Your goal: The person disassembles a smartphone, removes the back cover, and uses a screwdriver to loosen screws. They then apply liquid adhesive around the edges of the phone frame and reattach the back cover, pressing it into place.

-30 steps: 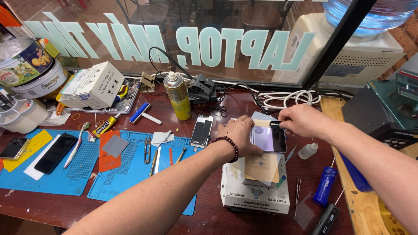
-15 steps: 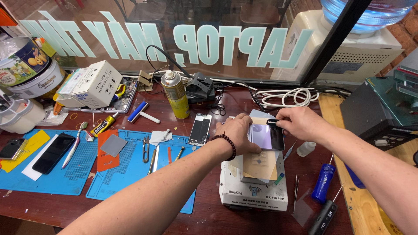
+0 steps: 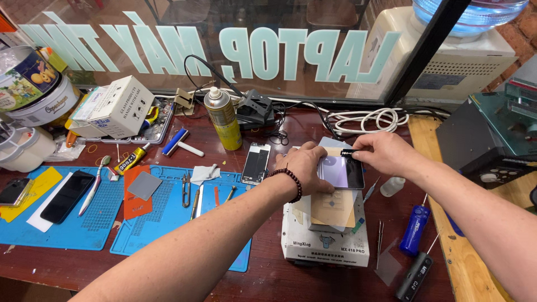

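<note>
Two hands at work: left hand (image 3: 305, 168), right hand (image 3: 380, 152).

Between them, one pale violet phone (image 3: 341, 171), on one white machine box (image 3: 324, 243).

Left of the left hand: two blue mats (image 3: 168, 235), three more phones (image 3: 257, 163), one spray can (image 3: 222, 118).

Right of the right hand: two screwdrivers (image 3: 415, 229), one small bottle (image 3: 392, 185).
</note>
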The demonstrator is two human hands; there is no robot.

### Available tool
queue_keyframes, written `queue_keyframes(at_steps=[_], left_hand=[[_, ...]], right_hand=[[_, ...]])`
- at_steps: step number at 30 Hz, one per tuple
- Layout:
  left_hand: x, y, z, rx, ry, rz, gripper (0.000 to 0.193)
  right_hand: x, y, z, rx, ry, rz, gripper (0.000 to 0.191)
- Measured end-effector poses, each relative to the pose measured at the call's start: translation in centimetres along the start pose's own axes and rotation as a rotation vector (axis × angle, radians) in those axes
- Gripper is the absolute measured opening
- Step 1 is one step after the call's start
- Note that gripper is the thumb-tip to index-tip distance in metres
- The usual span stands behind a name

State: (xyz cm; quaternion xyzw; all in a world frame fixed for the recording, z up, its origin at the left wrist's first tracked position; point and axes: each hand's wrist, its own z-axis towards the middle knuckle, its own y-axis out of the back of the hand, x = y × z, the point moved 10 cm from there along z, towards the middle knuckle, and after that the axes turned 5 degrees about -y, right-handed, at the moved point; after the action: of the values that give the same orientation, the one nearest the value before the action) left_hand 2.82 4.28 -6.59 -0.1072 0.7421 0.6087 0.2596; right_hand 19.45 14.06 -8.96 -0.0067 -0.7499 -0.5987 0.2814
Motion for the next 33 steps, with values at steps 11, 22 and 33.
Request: queue_keyframes(at_steps=[11,22,33], left_hand=[[-0.1,-0.2,0.2,0.015,0.012,-0.008,0.087],[-0.1,-0.4,0.3,0.016,0.016,-0.001,0.087],[0.0,-0.2,0.1,0.013,0.018,0.007,0.086]], right_hand=[[-3.7,-3.1,1.3,0.192,-0.294,0.487,0.018],[-3.7,-2.7,1.1,0.222,-0.416,0.422,0.018],[-0.3,-0.7,-0.7,-0.058,-0.071,0.265,0.021]])
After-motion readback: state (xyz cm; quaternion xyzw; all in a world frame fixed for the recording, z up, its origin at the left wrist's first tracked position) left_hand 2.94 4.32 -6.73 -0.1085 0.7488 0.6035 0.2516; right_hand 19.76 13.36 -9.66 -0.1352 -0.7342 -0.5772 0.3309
